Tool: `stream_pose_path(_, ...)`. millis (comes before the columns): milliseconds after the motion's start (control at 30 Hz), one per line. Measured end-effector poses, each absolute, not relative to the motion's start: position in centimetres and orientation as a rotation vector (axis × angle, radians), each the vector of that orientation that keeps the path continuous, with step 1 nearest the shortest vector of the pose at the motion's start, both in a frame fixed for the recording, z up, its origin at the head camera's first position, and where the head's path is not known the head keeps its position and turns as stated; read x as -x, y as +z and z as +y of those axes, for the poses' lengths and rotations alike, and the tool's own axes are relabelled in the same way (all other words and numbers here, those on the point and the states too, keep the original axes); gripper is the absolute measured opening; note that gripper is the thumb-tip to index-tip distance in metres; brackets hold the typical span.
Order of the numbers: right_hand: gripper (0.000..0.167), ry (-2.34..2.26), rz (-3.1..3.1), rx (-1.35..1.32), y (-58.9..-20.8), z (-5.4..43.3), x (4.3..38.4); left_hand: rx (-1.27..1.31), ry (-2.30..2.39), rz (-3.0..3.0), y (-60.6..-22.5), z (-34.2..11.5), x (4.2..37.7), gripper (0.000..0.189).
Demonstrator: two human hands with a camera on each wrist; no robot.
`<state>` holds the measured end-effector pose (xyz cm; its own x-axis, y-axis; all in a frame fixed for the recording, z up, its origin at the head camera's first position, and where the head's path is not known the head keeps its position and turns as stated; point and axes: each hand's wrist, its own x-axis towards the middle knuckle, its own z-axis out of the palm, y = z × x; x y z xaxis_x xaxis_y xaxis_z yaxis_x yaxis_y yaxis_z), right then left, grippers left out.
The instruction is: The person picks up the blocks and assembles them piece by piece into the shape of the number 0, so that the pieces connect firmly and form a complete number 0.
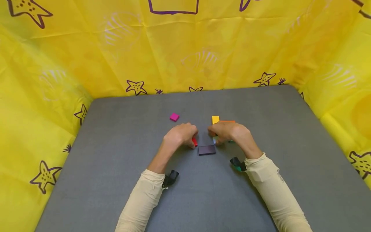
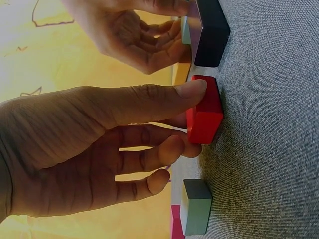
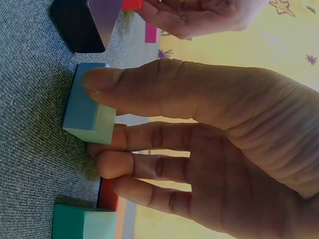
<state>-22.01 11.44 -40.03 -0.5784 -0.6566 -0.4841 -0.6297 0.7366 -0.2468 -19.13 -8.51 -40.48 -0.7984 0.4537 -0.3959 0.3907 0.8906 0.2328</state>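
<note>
My left hand [image 1: 180, 134] pinches a small red block [image 2: 205, 117], thumb on the near face and forefinger partly hidden behind. The block sits on or just at the grey surface. Across from it, my right hand [image 1: 233, 131] holds a light blue block [image 3: 84, 107] between thumb and fingers, low on the cloth. Between the two hands and slightly nearer lies a flat dark purple block [image 1: 207, 150]. In the left wrist view, a pale green block [image 2: 196, 211] stands beyond the left hand's lower fingers.
A magenta block [image 1: 174, 117] lies farther back on the left. Behind the right hand are a yellow block [image 1: 215, 119] and an orange block [image 1: 229, 121], partly covered. A green block [image 3: 84, 221] stands near that hand. Yellow patterned cloth [image 1: 185, 58] encloses the grey table [image 1: 130, 129].
</note>
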Motion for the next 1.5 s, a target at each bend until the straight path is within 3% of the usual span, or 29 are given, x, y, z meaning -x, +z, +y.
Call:
stream_pose_path(500,0.018,-0.093,2.397,0.933,-40.2,11.5,22.07,-0.583,0.21,2.629,-40.49,-8.48,19.13,0.024)
stream_pose_path(1033,0.022,-0.219,2.387,0.899,-40.59,11.73,22.32,-0.465,0.276,2.687,-40.73,-8.35,19.29,0.034)
stream_pose_path(1267,0.03,-0.178,2.391,0.929,-40.29,12.15,22.21,-0.48,0.265,2.662,-40.12,-8.69,19.3,0.029)
stream_pose_path(1500,0.028,-0.175,2.386,0.895,-40.08,11.93,22.29,-0.523,0.226,2.661,-40.49,-8.64,19.32,0.025)
